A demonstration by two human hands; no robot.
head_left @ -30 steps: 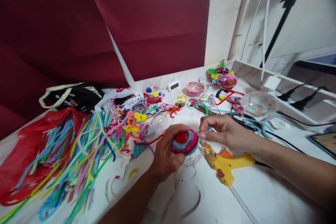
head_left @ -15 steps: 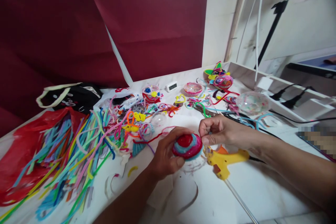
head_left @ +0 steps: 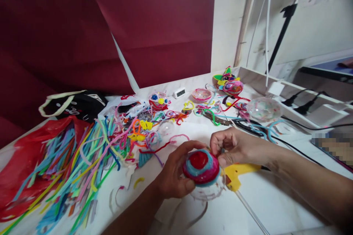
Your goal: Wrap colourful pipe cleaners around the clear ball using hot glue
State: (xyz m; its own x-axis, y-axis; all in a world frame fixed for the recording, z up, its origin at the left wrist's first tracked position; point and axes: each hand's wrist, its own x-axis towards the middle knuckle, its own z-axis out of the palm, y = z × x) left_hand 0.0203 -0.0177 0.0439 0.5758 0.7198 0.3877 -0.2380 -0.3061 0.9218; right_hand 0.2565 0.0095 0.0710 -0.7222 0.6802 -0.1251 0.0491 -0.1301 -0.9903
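Note:
My left hand (head_left: 176, 172) grips a dome wound with coils of red, light blue and magenta pipe cleaner (head_left: 200, 165), thumb in front and fingers behind. Below it shows a clear plastic half-ball (head_left: 209, 192) with whitish streaks; whether the two are joined I cannot tell. At the dome's right edge my right hand (head_left: 235, 148) is closed in a pinch, and what sits between its fingertips is hidden. Under that hand lies a yellow glue gun (head_left: 234, 176), its nozzle covered by the dome and fingers, with a clear glue stick (head_left: 252, 211) poking out toward me.
Loose pipe cleaners (head_left: 91, 161) spill from a red plastic bag (head_left: 16, 169) at left. Farther back are a black bag (head_left: 74, 106), a small digital clock (head_left: 179, 93), a decorated ball (head_left: 158, 101), clear bowls (head_left: 264, 109) and scissors (head_left: 217, 119). Cables (head_left: 298, 148) cross the right side.
The coiled dome has come nearer and slightly right, its top tilted more toward me, and now covers the glue gun's nozzle. Both hands moved with it, the right still pinching at its edge.

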